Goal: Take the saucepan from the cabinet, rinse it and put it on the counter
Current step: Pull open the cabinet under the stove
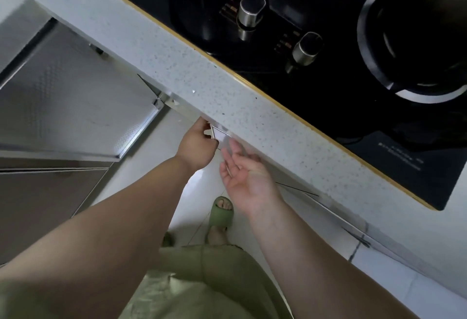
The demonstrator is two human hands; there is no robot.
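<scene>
No saucepan is in view. My left hand [197, 144] reaches under the speckled grey counter [192, 73] and grips the top edge of a cabinet door [219, 135] below the stove. My right hand [246, 174] hovers just to the right of it, palm up and fingers spread, holding nothing. Another cabinet door [75, 96], with a metal inner face, stands swung open at the left. The inside of the cabinets is hidden beneath the counter edge.
A black glass gas stove [328, 86] with two silver knobs [250, 10] and a burner ring sits set into the counter. Below are a white tiled floor [192, 192], my foot in a green slipper [221, 214], and a cabinet front at the right [353, 230].
</scene>
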